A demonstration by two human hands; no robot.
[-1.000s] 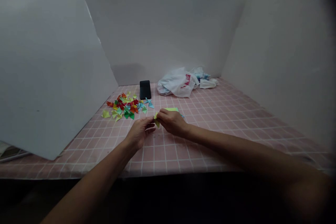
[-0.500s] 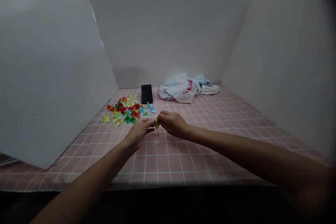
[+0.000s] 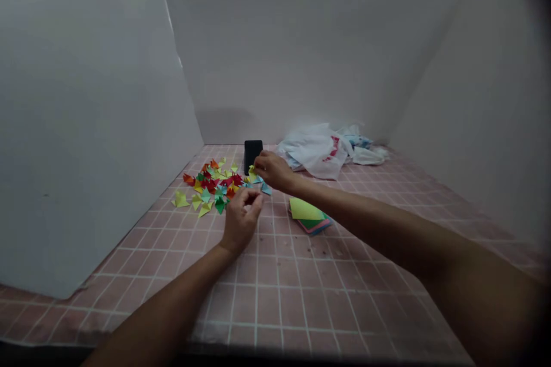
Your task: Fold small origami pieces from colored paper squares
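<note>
My right hand [image 3: 273, 171] reaches over the back right of a pile of folded paper birds, its fingertips pinched on a small yellow origami crane [image 3: 252, 172]. Nearer to me, my left hand [image 3: 241, 219] is just above the cloth by the front of the pile. Its fingers are loosely curled, with a gap between thumb and forefinger and nothing visible in them. The pile of paper cranes [image 3: 209, 184] is red, orange, yellow, green and light blue. Part of it is hidden behind my hands.
A black phone [image 3: 252, 151] lies behind the cranes. Under my right forearm is a stack of coloured paper squares [image 3: 306, 210], yellow on top. White plastic bags [image 3: 314, 146] lie at the back. White panels [image 3: 301, 46] enclose the pink checked tablecloth [image 3: 275, 298].
My hands have come apart. The right carried the yellow crane forward to the pile, while the left let go of it. The view has tilted down, and the paper stack now shows.
</note>
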